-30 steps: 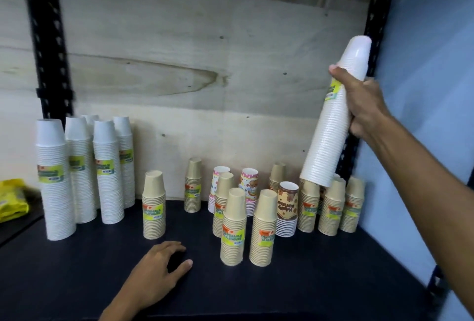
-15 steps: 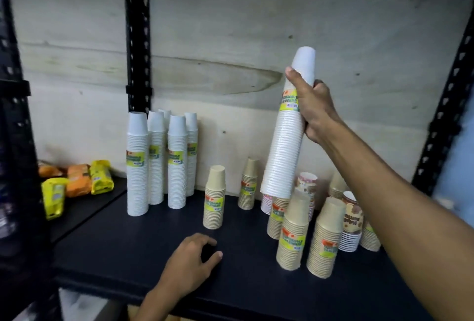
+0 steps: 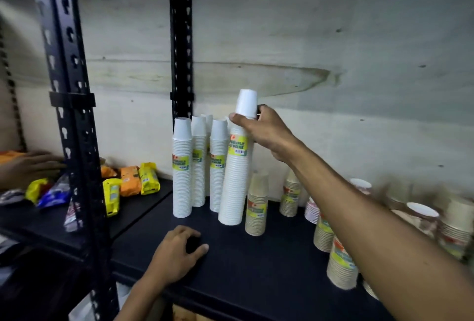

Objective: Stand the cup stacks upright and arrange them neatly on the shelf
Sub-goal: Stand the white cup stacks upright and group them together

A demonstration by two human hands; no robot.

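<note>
My right hand (image 3: 264,132) grips the top of a tall white cup stack (image 3: 236,179) with a yellow-green label. The stack stands nearly upright, its base on the dark shelf (image 3: 256,264), right beside several upright white stacks (image 3: 182,172) at the back left. My left hand (image 3: 177,251) rests on the shelf near the front edge, fingers loosely curled, holding nothing. Short tan cup stacks (image 3: 256,205) stand to the right, some blurred, along with a few patterned cups (image 3: 420,214).
A black slotted upright (image 3: 180,46) rises behind the white stacks, another (image 3: 69,115) stands in front at left. Yellow and orange snack packets (image 3: 130,179) lie on the neighbouring shelf. Another person's hand (image 3: 28,167) reaches in at far left. A plywood wall backs the shelf.
My right hand carried the tall white stack leftward and down, from above the tan cups to the shelf beside the other white stacks. The view swung left. My left hand stayed put.
</note>
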